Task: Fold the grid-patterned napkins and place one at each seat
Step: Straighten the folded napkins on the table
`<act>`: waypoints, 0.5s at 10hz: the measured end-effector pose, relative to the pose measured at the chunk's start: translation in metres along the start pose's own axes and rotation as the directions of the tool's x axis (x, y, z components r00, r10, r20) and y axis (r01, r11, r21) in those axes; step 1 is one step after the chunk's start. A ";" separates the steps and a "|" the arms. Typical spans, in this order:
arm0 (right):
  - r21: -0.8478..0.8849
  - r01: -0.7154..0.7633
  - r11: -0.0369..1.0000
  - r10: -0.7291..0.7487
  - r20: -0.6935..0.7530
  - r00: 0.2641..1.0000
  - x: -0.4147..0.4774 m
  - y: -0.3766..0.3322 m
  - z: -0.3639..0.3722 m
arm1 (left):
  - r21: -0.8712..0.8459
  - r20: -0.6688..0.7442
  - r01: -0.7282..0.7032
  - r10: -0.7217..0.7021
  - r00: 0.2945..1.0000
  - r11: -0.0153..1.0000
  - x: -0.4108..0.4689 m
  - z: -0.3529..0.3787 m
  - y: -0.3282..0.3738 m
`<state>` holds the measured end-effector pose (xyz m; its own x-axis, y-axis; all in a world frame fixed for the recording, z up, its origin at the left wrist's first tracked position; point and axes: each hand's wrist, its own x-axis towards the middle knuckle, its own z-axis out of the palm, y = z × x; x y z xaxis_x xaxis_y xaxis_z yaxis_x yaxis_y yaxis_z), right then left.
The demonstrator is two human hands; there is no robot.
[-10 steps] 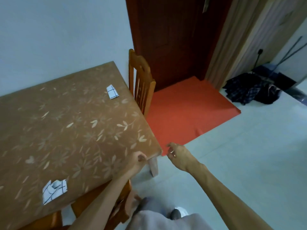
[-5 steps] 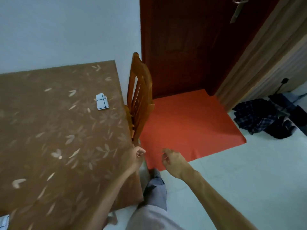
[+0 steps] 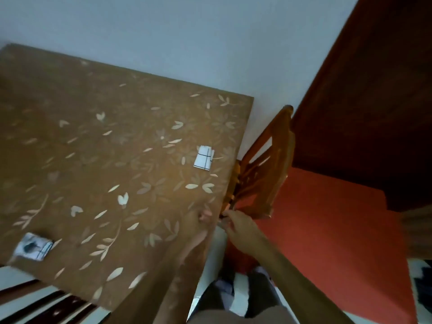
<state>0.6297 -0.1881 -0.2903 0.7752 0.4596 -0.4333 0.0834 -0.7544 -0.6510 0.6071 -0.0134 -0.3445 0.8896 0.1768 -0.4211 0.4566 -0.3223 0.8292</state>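
You're in a home dining corner: a floral-clothed table, a wooden chair at its edge, a dark wooden door.

We see a pale wall behind the brown, leaf-patterned tabletop. A wooden chair stands at its edge, beside a dark door and red mat.

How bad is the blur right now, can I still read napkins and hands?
Head view: tilted, motion-smeared; far napkin shows legible grid lines, near napkin is streaked, left hand ghosts over the table edge, right hand soft; grips unreadable.
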 end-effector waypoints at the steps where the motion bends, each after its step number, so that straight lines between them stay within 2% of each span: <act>1: -0.011 0.108 0.994 -0.107 0.067 0.992 0.034 -0.005 -0.020 | 0.482 -0.049 0.069 -0.052 0.997 0.874 0.015 -0.013 0.034; 2: -0.004 0.203 0.979 -0.202 0.089 0.975 0.066 0.004 -0.046 | 0.436 -0.159 0.141 -0.078 0.984 0.889 0.055 -0.009 0.040; 3: -0.018 0.248 0.969 -0.243 0.135 0.961 0.100 0.022 -0.078 | 0.324 -0.234 0.122 -0.045 0.971 0.938 0.128 0.013 0.044; 4: -0.011 0.225 0.974 -0.221 0.155 0.963 0.141 0.040 -0.108 | 0.416 -0.387 0.244 -0.072 0.919 0.876 0.156 0.011 0.064; 5: -0.053 0.327 0.943 -0.313 0.181 0.932 0.183 0.050 -0.128 | 0.416 -0.464 0.338 -0.123 0.877 0.844 0.175 0.019 0.077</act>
<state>0.8561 -0.2017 -0.3221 0.5833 0.7497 -0.3126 0.3654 -0.5860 -0.7233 0.7979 -0.0246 -0.3612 0.7192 0.6265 -0.3004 0.6909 -0.5993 0.4044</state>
